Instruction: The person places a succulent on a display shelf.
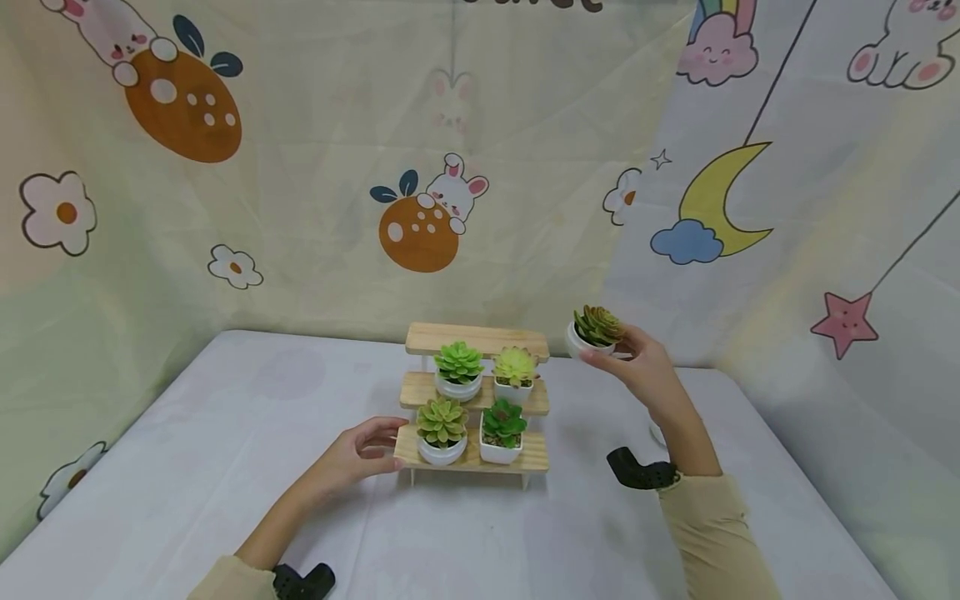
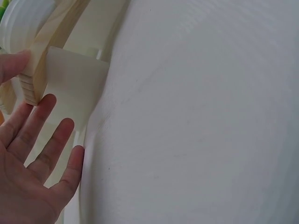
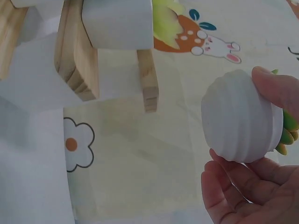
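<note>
A three-tier wooden plant stand (image 1: 477, 337) stands on the table. On its middle shelf sit a bright green succulent (image 1: 459, 362) in a round white pot and a yellow-green succulent (image 1: 514, 365) in a square one. The bottom shelf bears a pale green succulent (image 1: 442, 421) and a dark green succulent (image 1: 503, 422). My left hand (image 1: 362, 450) pinches the bottom shelf's left end, thumb on top and fingertips below. To the right of the top shelf, my right hand (image 1: 643, 367) holds up a reddish-green succulent (image 1: 597, 325) by its ribbed round white pot (image 3: 238, 116), slightly tilted.
A white cloth covers the table (image 1: 247, 433). Behind it hangs a printed fabric backdrop (image 1: 315, 208) with rabbits, flowers and a moon. A small white object (image 1: 657, 433) shows partly behind my right forearm; its kind is hidden.
</note>
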Demonstrator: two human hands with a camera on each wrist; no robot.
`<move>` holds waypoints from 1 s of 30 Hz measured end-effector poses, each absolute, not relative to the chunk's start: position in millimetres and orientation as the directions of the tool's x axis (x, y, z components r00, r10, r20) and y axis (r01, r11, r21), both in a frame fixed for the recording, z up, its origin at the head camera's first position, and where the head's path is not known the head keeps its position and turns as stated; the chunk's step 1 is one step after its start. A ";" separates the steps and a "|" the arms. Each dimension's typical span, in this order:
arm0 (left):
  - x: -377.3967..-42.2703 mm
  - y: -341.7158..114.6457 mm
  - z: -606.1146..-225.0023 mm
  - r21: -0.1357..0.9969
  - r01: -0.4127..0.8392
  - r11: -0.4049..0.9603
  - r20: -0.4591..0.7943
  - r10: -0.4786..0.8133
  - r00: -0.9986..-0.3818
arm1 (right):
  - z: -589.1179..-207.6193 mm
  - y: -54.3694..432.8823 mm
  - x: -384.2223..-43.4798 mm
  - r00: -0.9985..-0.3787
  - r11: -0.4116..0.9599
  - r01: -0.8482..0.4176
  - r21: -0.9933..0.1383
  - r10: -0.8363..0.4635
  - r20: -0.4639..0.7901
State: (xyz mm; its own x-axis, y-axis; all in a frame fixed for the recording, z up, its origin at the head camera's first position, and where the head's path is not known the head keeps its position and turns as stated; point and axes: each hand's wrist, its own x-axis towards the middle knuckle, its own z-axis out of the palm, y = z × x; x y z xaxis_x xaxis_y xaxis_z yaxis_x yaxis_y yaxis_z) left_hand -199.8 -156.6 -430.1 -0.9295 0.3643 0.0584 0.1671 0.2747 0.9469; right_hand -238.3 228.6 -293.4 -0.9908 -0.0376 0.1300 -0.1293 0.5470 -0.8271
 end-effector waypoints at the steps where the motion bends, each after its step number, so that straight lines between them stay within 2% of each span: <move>1: -199.7 -156.5 -429.9 0.946 0.169 0.276 0.059 0.366 -0.929 | -292.7 225.2 -240.2 -0.990 0.548 -0.135 -0.825 -0.045 0.132; 14: -200.8 -157.3 -430.5 0.944 0.178 0.278 0.065 0.373 -0.926 | -283.0 181.2 -256.4 -0.981 0.498 -0.188 -0.847 -0.139 0.136; 30: -199.1 -158.0 -428.6 0.944 0.172 0.280 0.060 0.368 -0.928 | -272.0 136.3 -270.8 -0.970 0.464 -0.185 -0.866 -0.226 0.086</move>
